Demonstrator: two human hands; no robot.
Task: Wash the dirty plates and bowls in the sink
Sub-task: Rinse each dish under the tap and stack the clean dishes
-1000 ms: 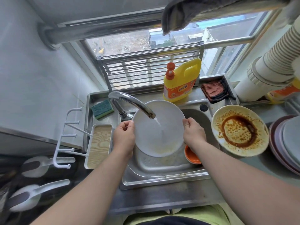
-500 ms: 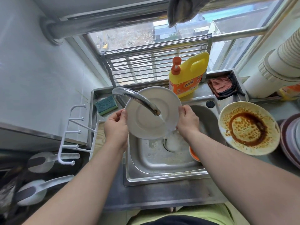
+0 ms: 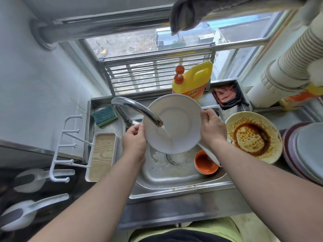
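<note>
Both hands hold 1 white plate (image 3: 178, 119) tilted over the sink (image 3: 174, 180), under the faucet (image 3: 138, 109), whose stream strikes its face; the left hand (image 3: 133, 141) pinches the left rim, fingers curled; the right hand (image 3: 212, 126) grips the right rim likewise; an orange bowl (image 3: 205, 162) sits in the basin; a sauce-stained plate (image 3: 253, 137) rests just right of the sink.

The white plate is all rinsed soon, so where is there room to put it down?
Bare steel runs along the sink's front ledge, near the person's body. The basin floor left of the orange bowl is free but wet. The right counter is crowded by the sauce-stained plate and stacked plates; the sponge fills the back left corner.
</note>
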